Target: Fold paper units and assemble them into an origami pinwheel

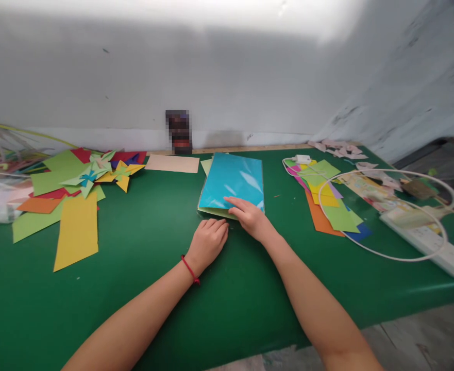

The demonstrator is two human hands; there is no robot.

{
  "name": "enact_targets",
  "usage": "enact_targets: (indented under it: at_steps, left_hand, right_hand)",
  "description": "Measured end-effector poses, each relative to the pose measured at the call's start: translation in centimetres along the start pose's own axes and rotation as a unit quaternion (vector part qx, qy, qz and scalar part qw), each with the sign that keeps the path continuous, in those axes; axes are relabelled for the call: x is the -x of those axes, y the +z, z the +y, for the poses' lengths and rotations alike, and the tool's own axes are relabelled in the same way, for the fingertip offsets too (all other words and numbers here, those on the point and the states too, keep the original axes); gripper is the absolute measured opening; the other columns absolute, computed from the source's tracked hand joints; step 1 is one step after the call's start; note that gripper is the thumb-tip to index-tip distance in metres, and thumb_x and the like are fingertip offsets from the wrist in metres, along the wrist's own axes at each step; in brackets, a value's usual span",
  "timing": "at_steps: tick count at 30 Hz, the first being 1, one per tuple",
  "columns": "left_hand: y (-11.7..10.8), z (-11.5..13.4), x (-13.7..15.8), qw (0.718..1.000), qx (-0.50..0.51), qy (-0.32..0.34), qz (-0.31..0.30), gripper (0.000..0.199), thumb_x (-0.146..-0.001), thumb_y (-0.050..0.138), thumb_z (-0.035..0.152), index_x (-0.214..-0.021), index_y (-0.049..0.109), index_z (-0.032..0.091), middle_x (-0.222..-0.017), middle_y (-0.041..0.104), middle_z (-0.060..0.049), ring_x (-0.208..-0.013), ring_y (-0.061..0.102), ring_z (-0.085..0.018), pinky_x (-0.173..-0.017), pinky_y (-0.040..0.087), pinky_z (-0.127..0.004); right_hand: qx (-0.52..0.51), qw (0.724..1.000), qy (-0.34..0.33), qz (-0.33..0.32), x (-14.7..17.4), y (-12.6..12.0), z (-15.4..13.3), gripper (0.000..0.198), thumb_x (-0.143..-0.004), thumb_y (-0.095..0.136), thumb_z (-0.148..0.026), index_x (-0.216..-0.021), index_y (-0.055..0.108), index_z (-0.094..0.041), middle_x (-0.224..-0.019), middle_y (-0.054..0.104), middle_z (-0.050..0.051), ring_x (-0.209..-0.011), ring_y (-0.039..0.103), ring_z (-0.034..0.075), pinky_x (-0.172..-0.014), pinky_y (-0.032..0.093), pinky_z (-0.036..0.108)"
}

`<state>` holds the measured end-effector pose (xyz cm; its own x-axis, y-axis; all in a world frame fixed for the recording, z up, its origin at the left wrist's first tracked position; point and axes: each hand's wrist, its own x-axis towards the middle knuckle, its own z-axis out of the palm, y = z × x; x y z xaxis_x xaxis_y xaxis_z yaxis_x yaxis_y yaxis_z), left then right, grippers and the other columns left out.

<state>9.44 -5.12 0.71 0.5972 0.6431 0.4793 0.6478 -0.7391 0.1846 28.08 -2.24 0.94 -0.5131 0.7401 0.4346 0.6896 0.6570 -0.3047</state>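
Evidently, the blue paper packet (230, 178) lies mid-table, its near edge gaping over pale green paper (216, 212). The right hand (250, 219) touches that edge, fingers extended; the left hand (207, 239) curls palm-down just nearer. Whether either grips anything, I can't tell. An uneven tug could crease the sheets, or skid the packet over the green table (227, 319) into the pinkish strip (172, 163) at left.

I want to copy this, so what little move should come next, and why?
Perhaps the left hand should steady the near edge of the blue sheet: the right hand is at that edge, where light green paper peeks out, while the left lies just below.
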Motion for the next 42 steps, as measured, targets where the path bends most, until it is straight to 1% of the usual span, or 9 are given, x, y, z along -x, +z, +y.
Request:
enact_targets:
  at_steps: [3, 6, 9, 12, 15, 19, 26, 32, 42]
  left_hand:
    - [0.0, -0.2, -0.1, 1.0, 0.004, -0.012, 0.002, 0.021, -0.089, 0.043, 0.018, -0.101, 0.06, 0.016, -0.1, 0.067, -0.006, -0.088, 0.057, -0.02, -0.078, 0.043, -0.038]
    - [0.1, -0.3, -0.2, 1.0, 0.006, -0.015, 0.007, 0.022, -0.089, 0.043, 0.018, -0.103, 0.06, 0.016, -0.103, 0.066, -0.006, -0.089, 0.056, -0.02, -0.079, 0.043, -0.037]
    - [0.3, -0.3, -0.2, 1.0, 0.003, -0.012, 0.006, 0.022, -0.089, 0.043, 0.018, -0.102, 0.06, 0.016, -0.107, 0.065, -0.007, -0.09, 0.056, -0.02, -0.079, 0.043, -0.038]
    - [0.4, -0.4, -0.2, 1.0, 0.0, -0.013, 0.002, 0.021, -0.089, 0.043, 0.018, -0.099, 0.061, 0.016, -0.107, 0.065, -0.006, -0.09, 0.056, -0.02, -0.08, 0.043, -0.038]
    - [0.4, -0.5, -0.1, 1.0, 0.0, -0.015, -0.004, 0.021, -0.089, 0.043, 0.019, -0.1, 0.061, 0.015, -0.105, 0.066, -0.005, -0.089, 0.056, -0.02, -0.08, 0.042, -0.037]
    - [0.4, -0.5, -0.2, 1.0, 0.001, -0.02, -0.012, 0.022, -0.09, 0.042, 0.02, -0.101, 0.061, 0.015, -0.103, 0.066, -0.006, -0.089, 0.056, -0.02, -0.08, 0.042, -0.037]
    - [0.4, -0.5, -0.2, 1.0, 0.0, -0.02, -0.002, 0.022, -0.089, 0.043, 0.019, -0.099, 0.063, 0.015, -0.103, 0.066, -0.007, -0.088, 0.057, -0.02, -0.078, 0.042, -0.037]
    - [0.3, -0.4, -0.2, 1.0, -0.001, -0.019, -0.006, 0.023, -0.089, 0.043, 0.019, -0.099, 0.063, 0.015, -0.102, 0.067, -0.007, -0.088, 0.057, -0.02, -0.078, 0.042, -0.037]
    - [0.5, -0.6, -0.2, 1.0, 0.001, -0.025, -0.012, 0.023, -0.09, 0.042, 0.02, -0.1, 0.062, 0.015, -0.103, 0.066, -0.006, -0.09, 0.056, -0.019, -0.08, 0.042, -0.037]
  right_hand:
    - [0.006, 1.0, 0.015, 0.019, 0.1, -0.3, 0.1, 0.035, -0.085, 0.035, -0.005, -0.097, 0.063, -0.022, -0.135, 0.046, 0.004, -0.126, 0.04, 0.02, -0.102, 0.038, 0.045]
    - [0.026, 0.999, 0.034, 0.021, 0.0, -0.6, -0.2, 0.037, -0.084, 0.036, -0.004, -0.104, 0.062, -0.022, -0.136, 0.045, 0.004, -0.127, 0.039, 0.022, -0.103, 0.037, 0.048]
    - [0.056, 0.997, 0.038, 0.021, -0.1, -0.7, -0.6, 0.028, -0.086, 0.045, -0.019, -0.109, 0.061, -0.02, -0.137, 0.043, 0.007, -0.128, 0.038, 0.026, -0.103, 0.034, 0.049]
    - [0.073, 0.997, 0.032, 0.009, -0.2, -0.6, -0.6, 0.031, -0.084, 0.052, -0.033, -0.11, 0.061, -0.019, -0.136, 0.044, 0.009, -0.126, 0.04, 0.028, -0.102, 0.035, 0.049]
    - [0.08, 0.996, 0.026, -0.001, -0.1, -0.4, -0.2, 0.027, -0.085, 0.053, -0.03, -0.109, 0.061, -0.02, -0.134, 0.048, 0.009, -0.122, 0.045, 0.027, -0.1, 0.038, 0.049]
    - [0.079, 0.997, 0.018, 0.015, 0.0, 0.0, 0.3, 0.024, -0.087, 0.049, -0.025, -0.107, 0.062, -0.018, -0.131, 0.05, 0.009, -0.117, 0.05, 0.025, -0.096, 0.044, 0.045]
    - [0.066, 0.997, 0.006, 0.03, 0.0, -0.1, 0.2, 0.03, -0.087, 0.042, -0.012, -0.109, 0.061, -0.017, -0.13, 0.051, 0.01, -0.117, 0.051, 0.022, -0.097, 0.046, 0.041]
    - [0.06, 0.996, 0.03, 0.051, 0.0, 0.5, 0.6, 0.024, -0.088, 0.049, -0.024, -0.105, 0.064, -0.018, -0.125, 0.056, 0.009, -0.113, 0.054, 0.022, -0.095, 0.047, 0.04]
    - [0.05, 0.997, 0.036, 0.053, 0.2, 0.9, 1.1, 0.025, -0.087, 0.05, -0.024, -0.108, 0.064, -0.019, -0.124, 0.057, 0.007, -0.111, 0.055, 0.021, -0.095, 0.048, 0.038]
